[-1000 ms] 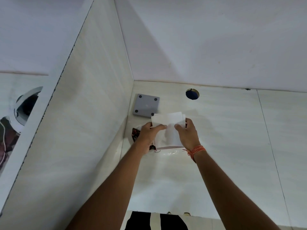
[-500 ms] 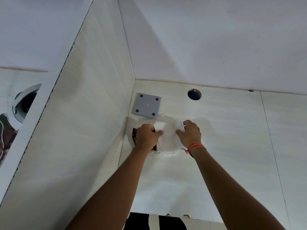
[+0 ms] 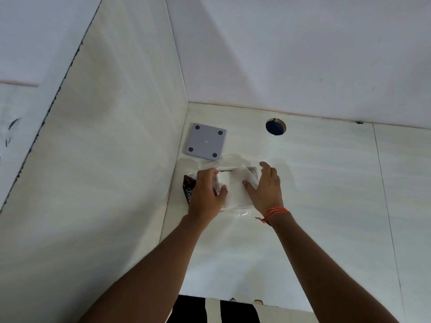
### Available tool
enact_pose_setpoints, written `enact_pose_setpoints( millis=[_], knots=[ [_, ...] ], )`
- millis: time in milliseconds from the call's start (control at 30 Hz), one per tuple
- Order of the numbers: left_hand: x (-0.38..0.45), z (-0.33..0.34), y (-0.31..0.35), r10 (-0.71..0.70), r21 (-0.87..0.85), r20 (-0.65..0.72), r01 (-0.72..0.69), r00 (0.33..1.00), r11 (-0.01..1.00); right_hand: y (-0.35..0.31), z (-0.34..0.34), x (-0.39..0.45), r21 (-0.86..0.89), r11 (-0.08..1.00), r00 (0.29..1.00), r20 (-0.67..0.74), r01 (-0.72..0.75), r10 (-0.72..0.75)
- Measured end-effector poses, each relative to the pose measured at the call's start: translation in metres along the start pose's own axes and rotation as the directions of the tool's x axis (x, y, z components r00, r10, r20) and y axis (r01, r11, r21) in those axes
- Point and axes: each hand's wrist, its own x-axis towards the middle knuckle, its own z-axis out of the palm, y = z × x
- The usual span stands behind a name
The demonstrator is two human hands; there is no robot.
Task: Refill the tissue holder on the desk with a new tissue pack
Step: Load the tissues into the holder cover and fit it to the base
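A square white tissue holder [image 3: 253, 170] sits on the pale desk [image 3: 314, 206] near the left partition, with a white stack of tissues [image 3: 235, 192] lying flat inside it. My left hand [image 3: 206, 194] grips the holder's left rim, thumb on the tissues. My right hand [image 3: 264, 186] lies over the holder's right side, fingers spread and thumb pressing on the tissues. A crumpled clear plastic wrapper [image 3: 233, 159] lies around and behind the holder. The holder's grey square lid [image 3: 205, 143] with four dark pads lies apart, behind it.
A dark printed packet [image 3: 187, 187] lies left of the holder against the white partition [image 3: 105, 159]. A round cable hole [image 3: 275, 127] opens in the desk at the back. The desk's front edge runs near the bottom of the view.
The tissue stack, held up in both hands a second ago, has gone down into the holder. My hands have come off the stack's top corners and now rest on the holder's sides.
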Motion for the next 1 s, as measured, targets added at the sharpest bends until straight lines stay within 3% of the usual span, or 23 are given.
enact_pose_setpoints(
  millis=[67,100,200,333,467,633,867,933,1000],
  knots=[
    [-0.004,-0.009,0.002,0.020,-0.012,0.080,-0.019,0.997,1.000,-0.003,-0.011,-0.007,-0.180,0.971,0.987,0.021,0.159,-0.158],
    [-0.006,-0.013,0.005,0.001,-0.001,0.155,-0.001,0.988,1.000,-0.006,-0.016,-0.011,-0.273,0.935,0.973,0.097,0.226,-0.207],
    [-0.007,-0.017,0.007,-0.074,0.071,0.318,0.054,0.945,0.996,-0.016,-0.015,-0.021,-0.450,0.849,0.942,0.302,0.278,-0.148],
    [-0.005,-0.010,0.008,-0.125,0.194,0.360,0.057,0.924,0.979,-0.022,0.001,-0.028,-0.478,0.848,0.953,0.286,0.228,-0.095],
    [-0.001,-0.003,0.011,-0.133,0.253,0.352,0.043,0.927,0.966,-0.026,0.005,-0.025,-0.491,0.844,0.954,0.290,0.214,-0.073],
    [0.002,0.001,0.014,-0.104,0.336,0.337,-0.016,0.936,0.942,-0.036,0.001,-0.018,-0.513,0.816,0.956,0.243,0.268,-0.162],
    [0.007,0.002,0.014,-0.165,0.374,0.387,0.009,0.907,0.927,-0.034,0.007,-0.014,-0.563,0.798,0.963,0.257,0.214,-0.077],
    [0.011,0.000,0.016,-0.152,0.306,0.313,0.051,0.937,0.951,-0.036,0.002,-0.005,-0.525,0.826,0.970,0.224,0.205,-0.099],
    [0.023,-0.007,0.021,-0.156,0.145,0.109,0.140,0.982,0.979,-0.042,-0.003,0.010,-0.371,0.912,0.980,0.147,0.177,-0.131]
  ],
)
